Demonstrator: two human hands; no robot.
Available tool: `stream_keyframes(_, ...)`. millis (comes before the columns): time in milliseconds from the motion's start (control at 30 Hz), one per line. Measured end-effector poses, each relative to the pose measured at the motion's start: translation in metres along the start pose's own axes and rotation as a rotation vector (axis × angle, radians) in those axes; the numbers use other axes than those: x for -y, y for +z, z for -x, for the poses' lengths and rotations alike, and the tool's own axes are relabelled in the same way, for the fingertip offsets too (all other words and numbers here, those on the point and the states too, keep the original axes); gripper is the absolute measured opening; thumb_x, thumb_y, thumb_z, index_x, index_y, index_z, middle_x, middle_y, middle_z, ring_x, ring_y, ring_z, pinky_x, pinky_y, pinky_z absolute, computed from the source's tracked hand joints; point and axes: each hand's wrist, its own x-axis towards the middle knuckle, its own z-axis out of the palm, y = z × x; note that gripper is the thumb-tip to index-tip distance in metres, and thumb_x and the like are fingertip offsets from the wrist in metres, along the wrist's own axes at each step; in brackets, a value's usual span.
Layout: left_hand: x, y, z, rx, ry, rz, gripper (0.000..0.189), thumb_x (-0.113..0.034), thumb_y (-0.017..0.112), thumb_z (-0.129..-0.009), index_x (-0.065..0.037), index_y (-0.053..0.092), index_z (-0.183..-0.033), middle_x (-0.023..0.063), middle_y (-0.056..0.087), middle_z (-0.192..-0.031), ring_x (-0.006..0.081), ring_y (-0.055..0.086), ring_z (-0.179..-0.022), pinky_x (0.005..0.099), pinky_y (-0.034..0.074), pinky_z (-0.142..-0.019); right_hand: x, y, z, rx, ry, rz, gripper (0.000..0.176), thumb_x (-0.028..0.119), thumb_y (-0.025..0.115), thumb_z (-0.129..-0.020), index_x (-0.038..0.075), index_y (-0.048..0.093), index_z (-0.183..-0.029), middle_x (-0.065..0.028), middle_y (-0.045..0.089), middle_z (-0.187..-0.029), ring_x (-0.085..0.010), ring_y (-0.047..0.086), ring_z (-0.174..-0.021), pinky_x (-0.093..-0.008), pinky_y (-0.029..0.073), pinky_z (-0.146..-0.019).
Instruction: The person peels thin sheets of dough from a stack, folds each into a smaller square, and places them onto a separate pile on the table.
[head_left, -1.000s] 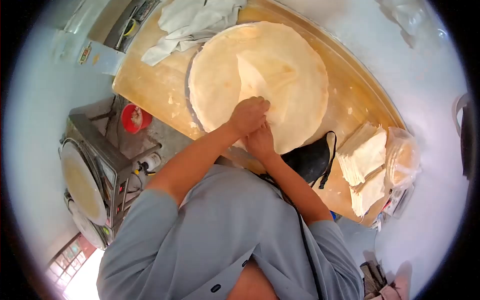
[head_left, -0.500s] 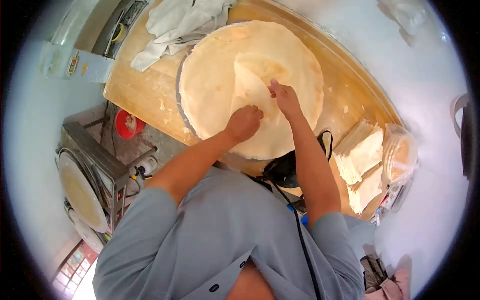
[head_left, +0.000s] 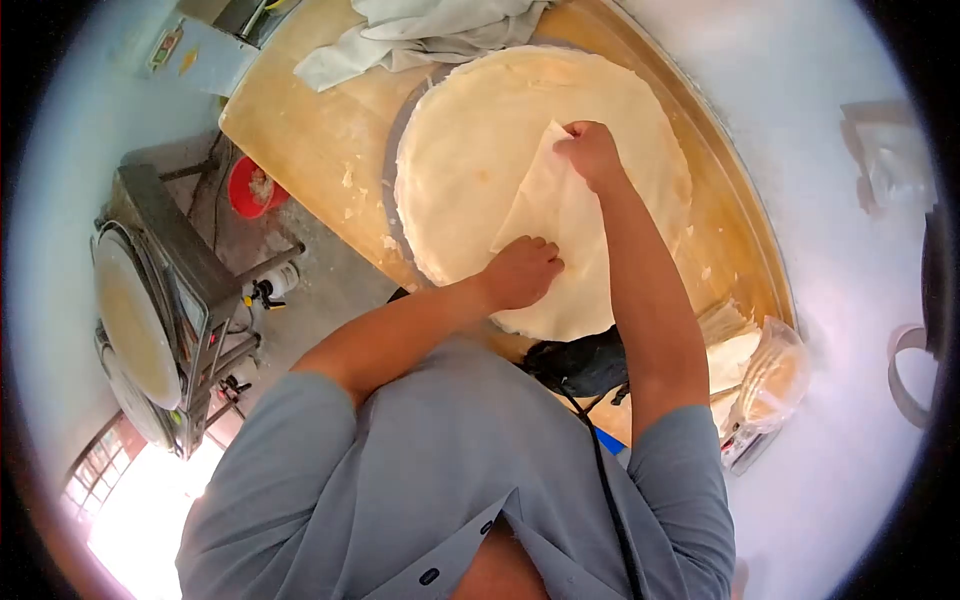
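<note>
A tall round stack of thin pale wrapper sheets (head_left: pixel 470 150) lies on a wooden board (head_left: pixel 300 140). The top sheet is folded into a pointed flap (head_left: pixel 555 205). My right hand (head_left: pixel 592 152) pinches the far corner of that flap, fingers closed on it. My left hand (head_left: pixel 525 270) presses flat on the flap's near end, close to the stack's front edge.
A crumpled white cloth (head_left: pixel 420 30) lies at the board's far end. Folded wrappers (head_left: pixel 730 350) and a plastic bag of round sheets (head_left: pixel 770 385) sit at the right. A black pouch (head_left: pixel 580 365) hangs below my arms. A round griddle machine (head_left: pixel 140 320) and a red bucket (head_left: pixel 250 185) stand at left.
My right hand has slid farther across the stack, pulling the folded sheet's corner away from me. My left hand stayed near the front edge. The camera view shifted.
</note>
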Motion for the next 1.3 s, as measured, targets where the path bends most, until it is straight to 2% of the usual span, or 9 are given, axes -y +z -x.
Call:
stream_keyframes(167, 0.012, -0.007, -0.008, -0.048, -0.084, 0.173, 0.030, -0.020, 0.068, -0.077, -0.004, 0.062, -0.102, 0.0133, 0.059, -0.113, 0.0322, 0.057, -0.109, 0.0453, 0.045, -0.095, -0.006, 0.000, -0.006, 0.002, 0.065, -0.097, 0.024, 0.004, 0.071, -0.076, -0.005, 0.070, -0.099, -0.0061, 0.069, -0.085, -0.0126, 0.062, -0.074, -0.0278, 0.050, -0.067)
stream_keyframes(267, 0.029, -0.019, -0.034, -0.284, -0.056, -0.098, 0.053, -0.025, 0.070, -0.078, -0.001, 0.057, -0.124, 0.0180, 0.049, -0.137, 0.0350, 0.044, -0.131, 0.0443, 0.037, -0.110, -0.016, -0.004, 0.002, -0.048, -0.152, 0.146, 0.021, 0.008, 0.069, -0.081, 0.000, 0.070, -0.101, -0.0067, 0.070, -0.085, -0.0156, 0.064, -0.075, -0.0282, 0.051, -0.070)
stream_keyframes(367, 0.057, -0.015, -0.061, -0.236, -0.130, -0.194, 0.074, -0.030, 0.072, -0.078, 0.003, 0.045, -0.139, 0.0207, 0.036, -0.150, 0.0364, 0.029, -0.142, 0.0451, 0.024, -0.119, 0.001, -0.007, 0.053, -0.530, -0.338, 0.325, 0.018, 0.019, 0.064, -0.086, 0.008, 0.067, -0.100, -0.0122, 0.067, -0.093, -0.0289, 0.066, -0.086, -0.0388, 0.052, -0.075)
stream_keyframes(433, 0.076, -0.009, -0.061, -0.186, -0.119, -0.145, 0.082, -0.034, 0.071, -0.080, 0.005, 0.038, -0.144, 0.0227, 0.030, -0.153, 0.0371, 0.023, -0.145, 0.0471, 0.018, -0.120, -0.002, -0.008, 0.095, -0.499, -0.241, 0.347, 0.015, 0.017, 0.064, -0.086, 0.009, 0.066, -0.099, -0.0111, 0.066, -0.090, -0.0290, 0.065, -0.082, -0.0390, 0.051, -0.073)
stream_keyframes(567, 0.081, -0.002, -0.062, -0.207, -0.132, -0.216, 0.078, -0.041, 0.067, -0.085, 0.003, 0.039, -0.143, 0.0209, 0.026, -0.155, 0.0367, 0.022, -0.145, 0.0470, 0.018, -0.121, -0.050, 0.031, 0.175, -0.239, -0.074, 0.419, 0.024, 0.016, 0.073, -0.078, 0.009, 0.066, -0.100, -0.0115, 0.063, -0.092, -0.0301, 0.063, -0.087, -0.0412, 0.051, -0.076)
stream_keyframes(933, 0.086, -0.008, -0.065, -0.136, -0.166, -0.334, 0.074, -0.039, 0.064, -0.090, 0.000, 0.036, -0.147, 0.0183, 0.021, -0.158, 0.0364, 0.018, -0.147, 0.0484, 0.018, -0.120, -0.065, 0.036, 0.217, -0.346, -0.289, 0.503, 0.032, 0.018, 0.075, -0.076, 0.009, 0.065, -0.105, -0.0117, 0.060, -0.102, -0.0318, 0.058, -0.099, -0.0421, 0.049, -0.085)
stream_keyframes(1033, 0.079, -0.030, -0.067, -0.054, -0.231, -0.321, 0.074, -0.038, 0.066, -0.088, -0.001, 0.038, -0.145, 0.0181, 0.024, -0.157, 0.0362, 0.022, -0.146, 0.0480, 0.021, -0.119, -0.063, 0.035, 0.213, -0.339, -0.339, 0.572, 0.027, 0.015, 0.074, -0.076, 0.010, 0.067, -0.102, -0.0101, 0.061, -0.103, -0.0305, 0.059, -0.098, -0.0418, 0.049, -0.083)
stream_keyframes(1133, 0.053, -0.042, -0.048, -0.260, -0.057, -0.362, 0.070, -0.034, 0.070, -0.085, -0.001, 0.043, -0.141, 0.0179, 0.038, -0.149, 0.0358, 0.034, -0.139, 0.0477, 0.028, -0.115, -0.072, 0.035, 0.212, -0.400, -0.406, 0.589, 0.023, 0.010, 0.072, -0.077, 0.011, 0.068, -0.099, -0.0084, 0.062, -0.101, -0.0300, 0.060, -0.095, -0.0418, 0.050, -0.081)
stream_keyframes(1300, 0.002, -0.026, -0.009, -0.007, -0.026, 0.014, 0.048, -0.022, 0.071, -0.084, -0.007, 0.057, -0.127, 0.0135, 0.059, -0.127, 0.0317, 0.055, -0.117, 0.0439, 0.046, -0.098, -0.045, 0.034, 0.213, -0.438, -0.451, 0.441, 0.021, 0.005, 0.069, -0.077, 0.009, 0.068, -0.098, -0.0090, 0.062, -0.099, -0.0298, 0.062, -0.089, -0.0407, 0.051, -0.076)
